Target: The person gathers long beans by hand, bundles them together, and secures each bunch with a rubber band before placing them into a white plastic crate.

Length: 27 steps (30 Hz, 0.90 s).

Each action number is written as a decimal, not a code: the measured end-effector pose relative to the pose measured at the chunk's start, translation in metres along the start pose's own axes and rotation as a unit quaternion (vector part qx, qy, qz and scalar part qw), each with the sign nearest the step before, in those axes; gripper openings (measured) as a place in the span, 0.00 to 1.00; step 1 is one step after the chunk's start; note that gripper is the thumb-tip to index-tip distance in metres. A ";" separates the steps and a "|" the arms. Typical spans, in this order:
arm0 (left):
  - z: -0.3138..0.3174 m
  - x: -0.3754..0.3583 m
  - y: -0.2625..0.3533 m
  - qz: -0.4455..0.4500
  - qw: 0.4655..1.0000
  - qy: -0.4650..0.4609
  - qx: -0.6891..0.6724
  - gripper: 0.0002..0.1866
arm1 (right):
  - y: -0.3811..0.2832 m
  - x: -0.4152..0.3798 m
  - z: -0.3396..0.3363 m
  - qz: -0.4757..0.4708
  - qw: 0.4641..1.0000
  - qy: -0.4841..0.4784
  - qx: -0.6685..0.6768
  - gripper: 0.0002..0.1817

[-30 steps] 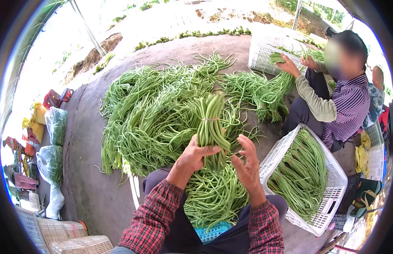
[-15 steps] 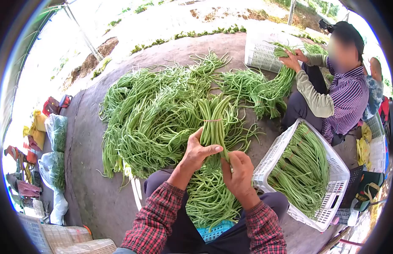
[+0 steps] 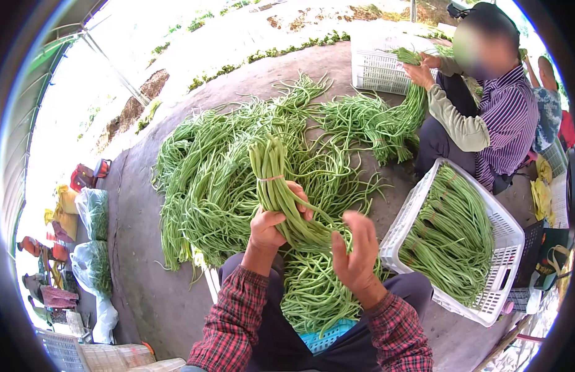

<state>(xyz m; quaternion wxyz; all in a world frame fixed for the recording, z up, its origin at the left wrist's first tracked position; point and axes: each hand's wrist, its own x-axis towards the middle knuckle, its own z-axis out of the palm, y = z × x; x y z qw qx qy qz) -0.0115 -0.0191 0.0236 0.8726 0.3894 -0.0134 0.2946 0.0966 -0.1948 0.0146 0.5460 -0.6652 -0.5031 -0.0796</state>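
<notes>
My left hand (image 3: 272, 224) is wrapped around a bunch of long green beans (image 3: 276, 192), tied near its top with a pinkish band (image 3: 271, 178). The bunch stands tilted, its lower part bending to the right. Just right of it, my right hand (image 3: 357, 260) is raised with thumb and fingers apart, and nothing shows in it. Between my knees, loose long beans (image 3: 318, 291) lie over a blue basket (image 3: 328, 338). A large heap of long beans (image 3: 204, 180) spreads on the ground beyond my hands.
A white crate (image 3: 513, 239) of banded bean bunches stands at my right knee. Another white crate (image 3: 377, 68) is farther back, beside a seated co-worker (image 3: 507, 118) who holds beans. Bagged beans (image 3: 92, 266) and woven baskets (image 3: 114, 356) are on the left.
My left hand has carried the bunch leftward and tilted it. My right hand has let go of the beans and opened. The view has shifted slightly.
</notes>
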 end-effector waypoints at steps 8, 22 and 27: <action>0.009 -0.011 -0.006 -0.019 0.992 -0.036 0.116 0.34 | 0.015 -0.012 0.003 0.143 0.945 -0.167 0.244 0.17; 0.031 -0.049 -0.002 -0.001 0.991 -0.114 -0.066 0.38 | -0.044 -0.019 -0.018 -0.027 0.995 0.088 -0.022 0.10; 0.040 -0.056 -0.005 0.012 0.986 -0.114 -0.118 0.40 | -0.063 -0.036 -0.019 -0.050 0.996 0.052 0.043 0.12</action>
